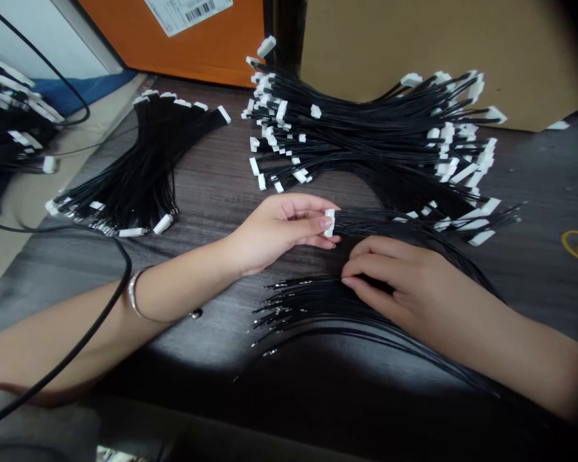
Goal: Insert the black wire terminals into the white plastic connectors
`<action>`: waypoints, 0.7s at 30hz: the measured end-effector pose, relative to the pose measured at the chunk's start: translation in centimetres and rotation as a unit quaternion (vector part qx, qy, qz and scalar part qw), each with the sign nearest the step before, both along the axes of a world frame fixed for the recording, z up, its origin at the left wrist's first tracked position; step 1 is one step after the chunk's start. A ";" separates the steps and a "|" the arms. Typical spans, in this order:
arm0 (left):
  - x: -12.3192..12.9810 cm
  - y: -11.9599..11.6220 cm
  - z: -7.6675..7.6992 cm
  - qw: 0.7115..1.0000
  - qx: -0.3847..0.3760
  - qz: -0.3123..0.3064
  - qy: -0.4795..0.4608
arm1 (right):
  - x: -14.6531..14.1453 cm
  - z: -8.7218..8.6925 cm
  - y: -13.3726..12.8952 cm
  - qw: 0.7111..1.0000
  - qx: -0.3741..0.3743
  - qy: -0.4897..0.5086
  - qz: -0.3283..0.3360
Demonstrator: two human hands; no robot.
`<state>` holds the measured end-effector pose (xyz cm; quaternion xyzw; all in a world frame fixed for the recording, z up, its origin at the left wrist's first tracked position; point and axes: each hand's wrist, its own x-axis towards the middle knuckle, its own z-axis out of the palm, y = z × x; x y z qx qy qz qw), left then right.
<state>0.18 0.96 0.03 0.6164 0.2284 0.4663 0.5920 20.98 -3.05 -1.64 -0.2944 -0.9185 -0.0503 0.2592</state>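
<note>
In the middle of the view, my left hand (293, 221) pinches a small white connector (330, 222) between thumb and fingers. Several black wires run out of the connector to the right. Just below and to the right, my right hand (395, 273) has its thumb and index fingertips pressed together on a black wire, at the top edge of a spread of loose black wires (318, 314). Bare metal terminals tip the left ends of that spread, and its wires pass under my right forearm.
A large pile of black cables (356, 128) with white connectors lies behind my hands. A smaller bundle (144, 160) is at the left, more cables (9, 122) at the far left. An orange box (187, 45) and a cardboard box (414, 45) stand behind. A black cord (101, 321) crosses my left forearm.
</note>
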 end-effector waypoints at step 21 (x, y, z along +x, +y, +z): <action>-0.1 -0.1 0.1 1.000 -0.009 -0.012 0.007 | 3.2 3.6 -1.0 0.960 0.122 0.107 -0.227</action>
